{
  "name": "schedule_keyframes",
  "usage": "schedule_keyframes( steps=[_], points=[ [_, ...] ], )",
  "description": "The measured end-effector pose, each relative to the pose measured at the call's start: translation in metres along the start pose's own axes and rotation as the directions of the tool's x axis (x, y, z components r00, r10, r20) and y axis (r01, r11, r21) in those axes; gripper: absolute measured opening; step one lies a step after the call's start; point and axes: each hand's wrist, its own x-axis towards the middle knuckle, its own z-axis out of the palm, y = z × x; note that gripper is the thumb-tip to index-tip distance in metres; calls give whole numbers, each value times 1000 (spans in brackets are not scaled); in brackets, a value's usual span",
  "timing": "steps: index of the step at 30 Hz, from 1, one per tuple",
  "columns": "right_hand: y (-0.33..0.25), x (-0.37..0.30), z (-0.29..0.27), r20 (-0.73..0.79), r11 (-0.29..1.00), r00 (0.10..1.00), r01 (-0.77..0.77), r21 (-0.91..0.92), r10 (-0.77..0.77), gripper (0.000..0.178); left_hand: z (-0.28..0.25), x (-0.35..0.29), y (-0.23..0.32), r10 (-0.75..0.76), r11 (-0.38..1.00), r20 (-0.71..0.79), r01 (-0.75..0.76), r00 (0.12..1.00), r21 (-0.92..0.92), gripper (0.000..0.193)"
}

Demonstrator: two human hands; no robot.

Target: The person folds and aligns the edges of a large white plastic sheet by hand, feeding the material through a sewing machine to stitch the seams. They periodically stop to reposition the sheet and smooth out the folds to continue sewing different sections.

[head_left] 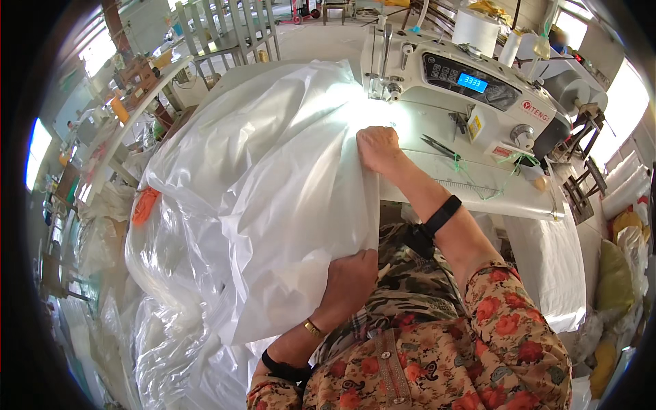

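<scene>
A large sheet of white, translucent plastic-like material [273,205] spreads over the sewing table and hangs down toward my lap. My right hand [379,148] is closed on its right edge, just in front of the lit needle area of a white industrial sewing machine [471,85]. Lower down, close to my body, my left hand [352,277] pinches the same edge, which runs fairly straight between both hands. The needle itself is lost in the glare.
Thread snips [441,146] and green thread [478,184] lie on the table right of my right hand. White thread cones [476,31] stand behind the machine. Crumpled clear plastic [171,335] heaps at the left, beside an orange scrap [145,206]. A metal rack [229,31] stands farther back.
</scene>
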Motion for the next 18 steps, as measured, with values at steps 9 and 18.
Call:
schedule_keyframes(
  steps=[9, 18],
  points=[
    [15, 3, 10, -96, 997, 994, -47, 54, 52, 9, 15, 29, -7, 45, 999, -165, -41, 985, 28, 10],
    [-4, -33, 2, -81, 950, 978, -167, 264, 194, 14, 8, 27, -13, 47, 993, -124, -33, 991, 113, 9]
  ],
)
